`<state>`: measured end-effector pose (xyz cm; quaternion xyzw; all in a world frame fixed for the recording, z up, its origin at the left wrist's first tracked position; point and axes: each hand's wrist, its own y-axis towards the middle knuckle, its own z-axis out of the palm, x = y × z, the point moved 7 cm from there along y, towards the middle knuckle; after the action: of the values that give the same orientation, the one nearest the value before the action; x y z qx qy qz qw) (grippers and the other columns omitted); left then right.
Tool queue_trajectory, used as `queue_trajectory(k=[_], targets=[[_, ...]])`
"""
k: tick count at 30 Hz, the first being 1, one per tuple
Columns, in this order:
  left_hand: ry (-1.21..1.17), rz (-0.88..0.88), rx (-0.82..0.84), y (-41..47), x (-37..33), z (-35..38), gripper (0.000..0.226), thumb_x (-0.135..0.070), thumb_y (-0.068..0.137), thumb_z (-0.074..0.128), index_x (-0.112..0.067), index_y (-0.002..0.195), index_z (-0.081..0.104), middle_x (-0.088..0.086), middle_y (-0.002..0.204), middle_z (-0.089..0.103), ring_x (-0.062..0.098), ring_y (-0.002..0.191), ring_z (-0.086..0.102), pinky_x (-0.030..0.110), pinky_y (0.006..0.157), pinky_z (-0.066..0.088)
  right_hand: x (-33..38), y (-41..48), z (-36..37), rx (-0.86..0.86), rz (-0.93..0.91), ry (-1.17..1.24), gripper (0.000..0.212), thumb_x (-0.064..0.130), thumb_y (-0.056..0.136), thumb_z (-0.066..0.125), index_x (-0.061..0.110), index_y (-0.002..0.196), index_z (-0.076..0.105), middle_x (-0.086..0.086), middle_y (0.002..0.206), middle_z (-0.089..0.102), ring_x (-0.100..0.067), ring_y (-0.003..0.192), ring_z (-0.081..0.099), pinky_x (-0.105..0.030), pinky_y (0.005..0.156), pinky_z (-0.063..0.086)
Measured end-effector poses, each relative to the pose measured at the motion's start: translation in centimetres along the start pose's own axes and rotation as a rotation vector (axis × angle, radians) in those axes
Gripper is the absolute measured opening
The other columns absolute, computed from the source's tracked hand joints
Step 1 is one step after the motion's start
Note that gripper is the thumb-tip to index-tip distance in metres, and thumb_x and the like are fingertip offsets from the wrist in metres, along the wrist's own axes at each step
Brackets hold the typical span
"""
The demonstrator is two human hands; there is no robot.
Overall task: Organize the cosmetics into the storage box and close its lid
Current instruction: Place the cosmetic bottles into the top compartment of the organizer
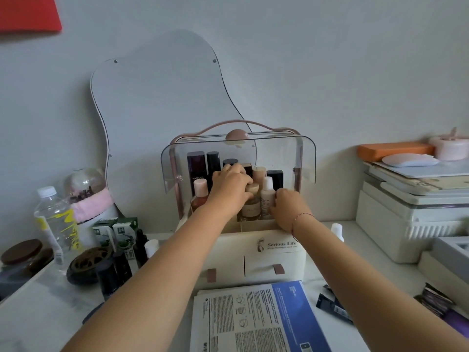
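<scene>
Head view, centre of the frame: the cream storage box [253, 246] stands on the table with its clear lid [308, 158] raised. Both hands reach into the open compartment among upright cosmetics. The left hand [229, 185] curls its fingers over the beige-capped bottle [251, 203]. The right hand [288, 205] wraps the small white bottle [267, 196] just beside it. Lower in the frame, a printed leaflet [253, 318] lies before the box.
</scene>
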<state>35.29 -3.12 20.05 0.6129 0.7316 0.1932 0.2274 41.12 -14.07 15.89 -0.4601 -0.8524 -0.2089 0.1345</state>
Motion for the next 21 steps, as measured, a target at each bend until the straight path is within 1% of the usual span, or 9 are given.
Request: queue_trajectory(k=[4, 6, 8, 11, 12, 14, 16, 18, 21], targets=[[0.045, 0.016, -0.003, -0.2, -0.1, 0.1, 0.033, -0.028, 0.085, 0.066, -0.020, 0.117, 0.064, -0.001, 0.123, 0.053, 0.022, 0.115, 0.040, 0.036, 0.093, 0.028, 0.2, -1.8, -0.6, -0.066, -0.064, 0.020, 0.019, 0.003, 0.091, 0.045, 0.003, 0.109, 0.051, -0.015, 0.105, 0.063, -0.028, 0.093, 0.060, -0.028, 0.069, 0.044], [0.028, 0.030, 0.002, -0.5, -0.2, 0.3, 0.040, -0.029, 0.084, 0.067, -0.021, 0.123, 0.060, -0.002, 0.126, 0.052, 0.021, 0.117, 0.040, 0.035, 0.094, 0.027, -1.0, -3.7, -1.7, -0.196, -0.125, 0.146, 0.022, 0.004, 0.089, 0.046, 0.007, 0.109, 0.056, -0.009, 0.101, 0.065, -0.026, 0.088, 0.061, -0.030, 0.072, 0.049], [0.016, 0.053, -0.027, -1.1, -0.3, 0.3, 0.045, -0.030, 0.084, 0.067, -0.021, 0.126, 0.058, -0.003, 0.127, 0.052, 0.021, 0.118, 0.040, 0.035, 0.096, 0.026, -3.8, -6.2, -3.5, -0.412, -0.155, 0.262, 0.022, 0.010, 0.089, 0.053, 0.015, 0.108, 0.062, -0.001, 0.094, 0.069, -0.020, 0.081, 0.065, -0.032, 0.074, 0.054], [0.003, 0.116, -0.141, -2.5, -1.4, -0.1, 0.045, -0.028, 0.081, 0.069, -0.019, 0.124, 0.059, -0.001, 0.126, 0.054, 0.023, 0.119, 0.043, 0.035, 0.099, 0.025, -10.3, -8.0, -4.7, -0.597, -0.028, 0.301, 0.024, 0.016, 0.084, 0.063, 0.016, 0.108, 0.062, 0.001, 0.095, 0.066, -0.015, 0.083, 0.061, -0.027, 0.073, 0.048], [-0.019, 0.141, -0.176, -3.1, -2.1, -0.1, 0.043, -0.026, 0.081, 0.070, -0.017, 0.122, 0.060, 0.001, 0.125, 0.056, 0.024, 0.119, 0.045, 0.035, 0.100, 0.026, -12.5, -7.7, -4.2, -0.555, 0.054, 0.298, 0.032, 0.019, 0.081, 0.067, 0.014, 0.112, 0.059, -0.002, 0.101, 0.063, -0.016, 0.088, 0.058, -0.028, 0.075, 0.045], [-0.085, 0.181, -0.237, -4.3, -3.2, -0.2, 0.040, -0.021, 0.081, 0.071, -0.013, 0.119, 0.063, 0.003, 0.121, 0.059, 0.025, 0.116, 0.050, 0.037, 0.100, 0.031, -15.5, -6.1, -2.0, -0.337, 0.183, 0.304, 0.053, 0.029, 0.077, 0.073, 0.010, 0.122, 0.051, -0.005, 0.112, 0.057, -0.020, 0.098, 0.054, -0.033, 0.084, 0.045], [-0.159, 0.199, -0.266, -5.6, -4.1, 0.0, 0.037, -0.019, 0.082, 0.070, -0.011, 0.117, 0.064, 0.004, 0.118, 0.062, 0.024, 0.113, 0.054, 0.035, 0.098, 0.035, -16.8, -5.1, 0.2, -0.154, 0.235, 0.354, 0.062, 0.033, 0.073, 0.076, 0.011, 0.125, 0.048, -0.004, 0.114, 0.056, -0.020, 0.100, 0.054, -0.034, 0.086, 0.045], [-0.212, 0.179, -0.245, -6.9, -4.3, 0.6, 0.033, -0.020, 0.085, 0.067, -0.011, 0.117, 0.064, 0.002, 0.118, 0.063, 0.023, 0.112, 0.055, 0.032, 0.098, 0.035, -17.3, -4.4, 1.7, -0.101, 0.238, 0.412, 0.055, 0.031, 0.073, 0.076, 0.014, 0.118, 0.052, -0.003, 0.108, 0.060, -0.019, 0.095, 0.057, -0.032, 0.081, 0.046], [-0.252, 0.127, -0.187, -8.4, -4.2, 1.4, 0.029, -0.025, 0.090, 0.061, -0.016, 0.117, 0.065, -0.001, 0.116, 0.064, 0.018, 0.110, 0.056, 0.027, 0.096, 0.035, -17.6, -3.9, 2.6, -0.101, 0.233, 0.406, 0.027, 0.025, 0.074, 0.074, 0.016, 0.093, 0.057, -0.004, 0.089, 0.064, -0.025, 0.085, 0.062, -0.035, 0.072, 0.047]])
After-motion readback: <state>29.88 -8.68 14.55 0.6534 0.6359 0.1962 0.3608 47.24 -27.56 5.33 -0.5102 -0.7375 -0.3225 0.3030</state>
